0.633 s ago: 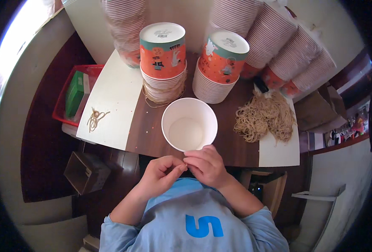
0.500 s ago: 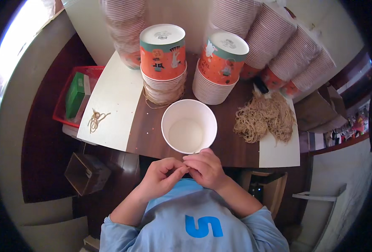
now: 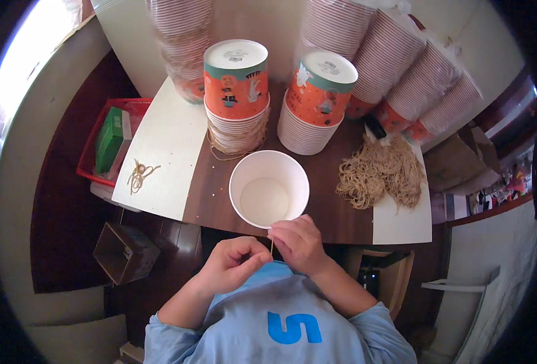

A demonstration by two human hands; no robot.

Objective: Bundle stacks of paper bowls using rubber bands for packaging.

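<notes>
A white paper bucket [image 3: 269, 200] stands at the table's near edge, its open mouth facing me. Just below its near rim, my right hand [image 3: 298, 244] is closed, with fingertips against the rim and a short strand of thin cord [image 3: 272, 245] coming out below them. My left hand [image 3: 235, 262], a little nearer to me, pinches the lower end of that strand between thumb and forefinger. How the cord meets the bucket is hidden behind my right fingers.
Behind stand two stacks of orange-and-green paper buckets, the left stack [image 3: 237, 91] wound with cord, the right stack [image 3: 323, 91] plain. A tangled cord heap [image 3: 383, 170] lies at right, a few loose cords [image 3: 138, 176] at left. Bagged bucket stacks [image 3: 389, 57] lean at the back.
My hands have moved slightly apart, the left one downward, so more cord shows between them. The bucket appears slightly lower and further left in view.
</notes>
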